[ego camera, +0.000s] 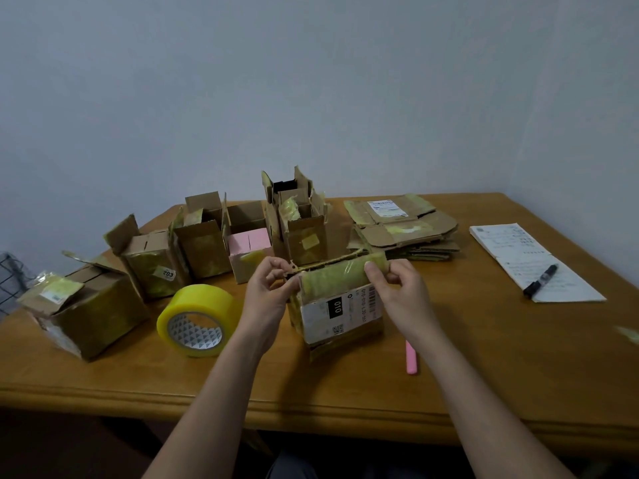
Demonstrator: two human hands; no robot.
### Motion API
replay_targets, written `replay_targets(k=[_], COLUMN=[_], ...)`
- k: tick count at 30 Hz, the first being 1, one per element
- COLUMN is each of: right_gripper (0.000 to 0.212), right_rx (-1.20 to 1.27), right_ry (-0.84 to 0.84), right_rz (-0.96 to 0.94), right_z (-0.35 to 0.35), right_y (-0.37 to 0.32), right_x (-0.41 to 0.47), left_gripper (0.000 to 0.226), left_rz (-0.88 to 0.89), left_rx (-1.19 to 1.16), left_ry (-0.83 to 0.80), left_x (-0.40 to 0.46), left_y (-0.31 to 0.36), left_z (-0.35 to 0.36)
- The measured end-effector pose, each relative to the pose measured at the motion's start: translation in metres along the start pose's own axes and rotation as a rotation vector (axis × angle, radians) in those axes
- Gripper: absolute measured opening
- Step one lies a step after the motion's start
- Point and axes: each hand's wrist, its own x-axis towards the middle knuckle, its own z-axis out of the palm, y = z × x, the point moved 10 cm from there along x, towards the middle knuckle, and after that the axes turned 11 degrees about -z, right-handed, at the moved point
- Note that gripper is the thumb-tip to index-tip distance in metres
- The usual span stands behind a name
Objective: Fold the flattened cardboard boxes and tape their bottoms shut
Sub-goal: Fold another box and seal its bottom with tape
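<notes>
A small cardboard box (340,316) with a white shipping label stands on the table in front of me. My left hand (268,292) pinches its upper left corner. At the upper right, my right hand (397,288) grips the tape-covered top flap, thumb on the front. A big roll of yellow tape (197,321) lies just left of the box. A stack of flattened cardboard boxes (403,228) sits behind it to the right.
Several folded open boxes (207,243) line the table's back left, with a larger one (86,309) at the far left. A pink cutter (411,357) lies right of the box. A notepad (529,261) with a black marker (541,280) occupies the right side.
</notes>
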Motion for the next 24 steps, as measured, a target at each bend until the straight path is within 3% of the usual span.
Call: replay_targets(k=[3,6,9,13,20,24], right_gripper=[0.035,0.047,0.050,0.030,0.026,0.031], right_rx=[-0.006,0.017,0.004,-0.047,0.010,-0.063], right_ry=[0.014,-0.043,-0.157,-0.254,-0.100,-0.016], right_rz=[0.075,0.131,0.101,0.115,-0.027,-0.027], right_z=[0.000,0.005,0.015,0.022,0.014,0.015], right_y=[0.009,0.013,0.007,0.008,0.001,0.007], right_x=[0.000,0.003,0.008,0.009,0.003,0.005], left_gripper=[0.006,0.008,0.023,0.035,0.029,0.029], left_rz=[0.030,-0.036,-0.028,0.000,0.146,0.056], left_rx=[0.042,-0.011,0.218,0.310,0.212,0.208], left_ry=[-0.087,-0.163,-0.091,-0.045,-0.028,-0.008], left_x=[-0.003,-0.009,-0.017,-0.023,-0.021,-0.013], left_y=[0.005,-0.005,-0.012,-0.013,-0.003,-0.016], left_z=[0.006,0.005,0.000,-0.002,-0.004,-0.001])
